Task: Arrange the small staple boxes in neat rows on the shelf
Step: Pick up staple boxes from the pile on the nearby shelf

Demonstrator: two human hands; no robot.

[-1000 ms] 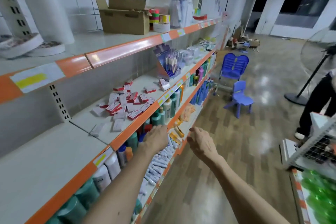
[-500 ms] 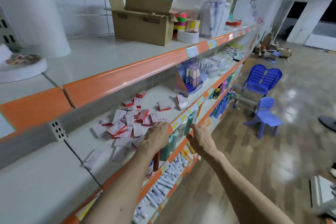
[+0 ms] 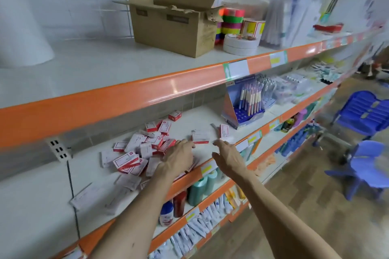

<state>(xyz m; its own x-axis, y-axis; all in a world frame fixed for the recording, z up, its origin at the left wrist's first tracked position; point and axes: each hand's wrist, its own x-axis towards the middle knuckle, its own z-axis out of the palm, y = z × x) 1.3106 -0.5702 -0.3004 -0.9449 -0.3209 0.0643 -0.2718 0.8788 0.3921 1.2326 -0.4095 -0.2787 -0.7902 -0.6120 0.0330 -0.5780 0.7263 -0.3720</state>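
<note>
"Since neither hand has anything in it yet, I'd plan the first pick before closing on a box. My left hand (image 3: 179, 159) is flat over the near side of the heap, fingers straight and a little spread. My right hand (image 3: 228, 156) is just as open, out over the front edge of the shelf (image 3: 201, 116)."

"Where exactly are the staple boxes (image 3: 145, 149)?"

"Most are heaped on that middle shelf, from nine to eleven o'clock of my left hand. They lie at all angles, some on top of others. A lone box (image 3: 200, 135) sits at one o'clock of my left fingertips, so near that I can't tell whether I touch it. Another (image 3: 225, 130) stands at twelve o'clock of my right hand."

"So how would you do it well?"

"I'd clear the strays first, pinching each by its long sides and setting it down label up. The bare stretch at three o'clock of the heap, short of the pen display (image 3: 246, 103), looks like the place. I'd square the first row to the front edge, then butt each next box against the last. From the heap I'd lift off the top. Dragging from beneath would probably push these light boxes over the edge."
</note>
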